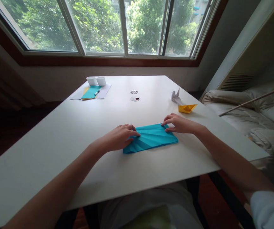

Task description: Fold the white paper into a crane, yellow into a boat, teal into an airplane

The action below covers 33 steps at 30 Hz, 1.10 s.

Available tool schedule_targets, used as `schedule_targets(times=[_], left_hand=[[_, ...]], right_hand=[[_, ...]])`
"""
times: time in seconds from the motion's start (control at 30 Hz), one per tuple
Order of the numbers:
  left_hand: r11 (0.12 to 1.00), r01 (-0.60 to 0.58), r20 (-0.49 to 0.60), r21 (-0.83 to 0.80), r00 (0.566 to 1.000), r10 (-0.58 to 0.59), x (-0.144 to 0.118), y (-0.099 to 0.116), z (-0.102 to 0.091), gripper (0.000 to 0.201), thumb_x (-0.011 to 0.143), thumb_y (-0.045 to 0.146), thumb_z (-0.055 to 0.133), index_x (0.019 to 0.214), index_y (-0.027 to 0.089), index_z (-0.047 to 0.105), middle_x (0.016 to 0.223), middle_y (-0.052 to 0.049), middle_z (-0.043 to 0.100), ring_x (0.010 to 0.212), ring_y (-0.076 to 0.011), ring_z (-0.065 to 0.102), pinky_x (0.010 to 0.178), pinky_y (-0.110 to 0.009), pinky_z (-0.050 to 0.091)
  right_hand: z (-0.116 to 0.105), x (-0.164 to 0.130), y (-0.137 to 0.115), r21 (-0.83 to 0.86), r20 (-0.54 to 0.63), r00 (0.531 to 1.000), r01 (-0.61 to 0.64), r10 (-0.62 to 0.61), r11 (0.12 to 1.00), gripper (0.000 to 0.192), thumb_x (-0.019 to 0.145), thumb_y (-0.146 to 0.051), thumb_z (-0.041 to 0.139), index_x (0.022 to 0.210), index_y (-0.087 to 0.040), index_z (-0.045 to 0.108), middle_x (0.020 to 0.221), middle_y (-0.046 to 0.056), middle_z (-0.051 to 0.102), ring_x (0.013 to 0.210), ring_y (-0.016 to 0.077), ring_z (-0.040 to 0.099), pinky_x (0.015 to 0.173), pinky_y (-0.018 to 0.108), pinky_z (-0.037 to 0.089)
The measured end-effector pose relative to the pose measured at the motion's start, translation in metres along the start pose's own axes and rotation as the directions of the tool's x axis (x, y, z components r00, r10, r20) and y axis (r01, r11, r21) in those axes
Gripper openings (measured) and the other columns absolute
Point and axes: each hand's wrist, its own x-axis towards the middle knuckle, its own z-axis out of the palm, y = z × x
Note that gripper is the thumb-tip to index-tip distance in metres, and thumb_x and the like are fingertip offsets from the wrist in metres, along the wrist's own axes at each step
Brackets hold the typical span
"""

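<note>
A teal sheet of paper [151, 139], pleated with several creases, lies flat on the white table [55, 143] in front of me. My left hand [119, 137] rests palm down on its left end, fingertips pressing the far edge. My right hand [178, 124] presses the paper's far right corner with its fingertips. Neither hand lifts the sheet.
A yellow paper boat [186, 108] and a white paper crane [175, 95] sit at the right. At the far left lie a stack of coloured sheets [91, 92] with a pen [97, 92] and two small white paper boxes [96, 80]. A sofa [251, 114] stands right of the table.
</note>
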Motion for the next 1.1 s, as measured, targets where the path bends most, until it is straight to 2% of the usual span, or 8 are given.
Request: schedule_targets(times=[0.2,0.27,0.33,0.47,0.63,0.8,0.97,1.1], left_hand=[[0.992,0.085,-0.078,0.091,0.994,-0.078,0.012,0.021,0.006,0.032,0.09,0.036,0.034,0.095,0.019,0.061,0.095,-0.009,0.059,0.088,-0.0219,0.056,0.074,-0.033,0.045],[0.987,0.109,-0.095,0.117,0.991,-0.098,0.015,0.027,0.013,0.034,0.09,0.039,0.034,0.098,0.017,0.058,0.098,-0.01,0.059,0.091,-0.0234,0.055,0.076,-0.035,0.045],[0.986,0.121,-0.105,0.115,0.988,-0.109,0.017,0.03,0.023,0.038,0.091,0.041,0.032,0.113,0.017,0.053,0.114,-0.012,0.056,0.104,-0.0254,0.052,0.084,-0.038,0.043],[0.983,0.166,-0.065,0.075,0.985,-0.161,0.018,0.033,0.04,0.054,0.093,0.042,0.022,0.139,0.015,0.025,0.146,-0.011,0.027,0.133,-0.0258,0.023,0.104,-0.045,0.024],[0.966,0.255,0.03,0.03,0.966,-0.256,0.019,0.031,0.044,0.062,0.091,0.048,0.017,0.143,0.016,0.011,0.149,-0.008,0.01,0.137,-0.0229,0.009,0.108,-0.044,0.015],[0.914,0.4,0.074,0.069,0.911,-0.405,0.01,0.033,0.037,0.076,0.085,0.062,0.019,0.143,0.013,0.012,0.149,-0.011,0.008,0.137,-0.0271,0.01,0.106,-0.047,0.017],[0.839,0.519,0.141,0.163,0.83,-0.54,-0.002,0.035,0.028,0.089,0.079,0.07,0.02,0.143,0.01,0.011,0.148,-0.014,0.006,0.136,-0.0321,0.011,0.103,-0.057,0.017],[0.819,0.545,0.16,0.179,0.806,-0.57,-0.003,0.027,0.025,0.092,0.076,0.073,0.02,0.143,0.01,0.008,0.148,-0.013,0.003,0.136,-0.0339,0.007,0.1,-0.062,0.016]], right_hand=[[0.016,0.011,-0.028,-0.138,-0.07,0.996,0.042,-0.052,0.99,0.034,0.087,-0.028,0.042,0.115,-0.02,0.059,0.109,0.011,0.061,0.096,0.0243,0.056,0.084,0.039,0.043],[0.022,0.014,-0.039,-0.161,-0.093,0.993,0.064,-0.079,0.985,0.034,0.088,-0.027,0.041,0.116,-0.02,0.058,0.109,0.011,0.06,0.097,0.0243,0.056,0.085,0.04,0.043],[0.027,0.017,-0.048,-0.16,-0.114,0.988,0.088,-0.107,0.983,0.035,0.089,-0.029,0.04,0.118,-0.019,0.056,0.112,0.012,0.059,0.1,0.0249,0.055,0.087,0.042,0.043],[0.037,0.02,-0.057,-0.138,-0.115,0.985,0.108,-0.125,0.985,0.045,0.091,-0.034,0.034,0.128,-0.012,0.046,0.124,0.016,0.052,0.113,0.0264,0.048,0.095,0.043,0.039],[0.048,0.02,-0.054,-0.036,-0.021,0.996,0.089,-0.09,0.995,0.057,0.092,-0.045,0.026,0.14,-0.014,0.027,0.144,0.012,0.03,0.133,0.0242,0.026,0.107,0.044,0.024],[0.047,0.013,-0.046,0.033,0.095,0.993,-0.071,0.068,0.997,0.073,0.086,-0.06,0.026,0.144,-0.017,0.013,0.149,0.01,0.012,0.136,0.0273,0.013,0.109,0.048,0.016],[0.041,0.006,-0.04,0.019,0.136,0.981,-0.145,0.141,0.989,0.082,0.082,-0.066,0.027,0.144,-0.017,0.007,0.15,0.01,0.007,0.136,0.0278,0.01,0.11,0.047,0.012],[0.04,0.005,-0.04,0.014,0.128,0.976,-0.181,0.178,0.983,0.083,0.081,-0.068,0.027,0.144,-0.018,0.007,0.15,0.009,0.008,0.136,0.0277,0.009,0.11,0.047,0.012]])
